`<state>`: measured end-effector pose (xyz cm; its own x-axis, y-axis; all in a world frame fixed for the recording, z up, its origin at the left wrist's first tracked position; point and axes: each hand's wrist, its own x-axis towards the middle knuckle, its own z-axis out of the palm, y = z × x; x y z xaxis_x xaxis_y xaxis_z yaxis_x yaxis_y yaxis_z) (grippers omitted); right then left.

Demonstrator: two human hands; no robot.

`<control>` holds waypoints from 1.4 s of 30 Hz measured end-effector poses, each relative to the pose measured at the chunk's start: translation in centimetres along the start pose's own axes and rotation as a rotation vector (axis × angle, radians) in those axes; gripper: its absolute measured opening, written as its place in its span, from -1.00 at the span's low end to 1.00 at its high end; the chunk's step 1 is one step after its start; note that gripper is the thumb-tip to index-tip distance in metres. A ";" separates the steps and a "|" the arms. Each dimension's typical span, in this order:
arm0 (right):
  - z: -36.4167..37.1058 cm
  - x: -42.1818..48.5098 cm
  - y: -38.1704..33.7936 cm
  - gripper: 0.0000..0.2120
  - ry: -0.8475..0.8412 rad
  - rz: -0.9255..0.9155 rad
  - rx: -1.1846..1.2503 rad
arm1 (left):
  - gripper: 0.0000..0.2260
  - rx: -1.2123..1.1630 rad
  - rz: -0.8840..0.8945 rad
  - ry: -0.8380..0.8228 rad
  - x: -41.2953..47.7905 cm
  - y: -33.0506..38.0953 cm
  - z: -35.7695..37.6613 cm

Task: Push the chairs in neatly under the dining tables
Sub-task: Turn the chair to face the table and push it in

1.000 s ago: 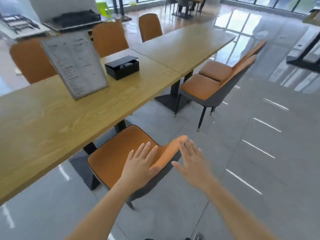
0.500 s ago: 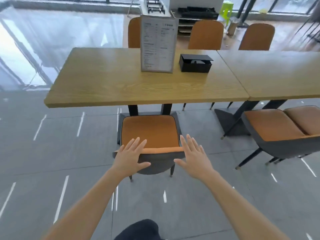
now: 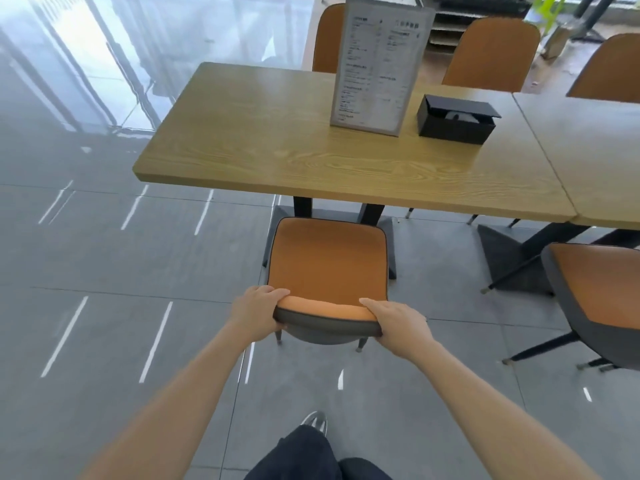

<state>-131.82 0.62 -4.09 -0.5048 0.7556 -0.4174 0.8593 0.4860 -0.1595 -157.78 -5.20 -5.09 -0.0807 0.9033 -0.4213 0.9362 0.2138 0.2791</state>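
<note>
Both hands, spread flat and hovering over the backrest half a second ago, have now closed on it: your left hand (image 3: 255,312) wraps the left end of the top rail and your right hand (image 3: 398,322) the right end, fingers curled over the orange padding with thumbs out of sight behind the grey shell. The chair (image 3: 328,271) stands on the floor squarely facing the bench (image 3: 277,150), its seat front just short of the bench's near edge and in line with the black pedestal (image 3: 337,211), so it is not yet tucked in. For this step, push evenly with both hands so the chair travels straight; keep it centred on the pedestal, whose base plate appears likely to catch a front leg if the chair drifts sideways, and stop once the backrest comes near the bench edge. A menu stand (image 3: 375,65) and a black box (image 3: 455,119) rest on the bench, well apart from the chair. A second bench (image 3: 588,150) abuts the first on the right, where another chair (image 3: 599,299) stands pulled out, probably next to be dealt with. Three orange chairs line the far side. Glossy grey floor tiles (image 3: 104,271) reflect window light, and should let the legs slide readily.
</note>
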 end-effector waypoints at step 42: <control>0.3 -1.7 5.8 -0.54 0.052 -0.091 -0.034 | -0.59 0.103 0.069 0.093 0.5 5.7 1.8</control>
<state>-125.98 2.02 -4.62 -0.5848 0.7289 -0.3558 0.8070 0.5674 -0.1638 -151.88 -4.18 -5.29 -0.0417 0.9462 -0.3210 0.9703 0.1150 0.2129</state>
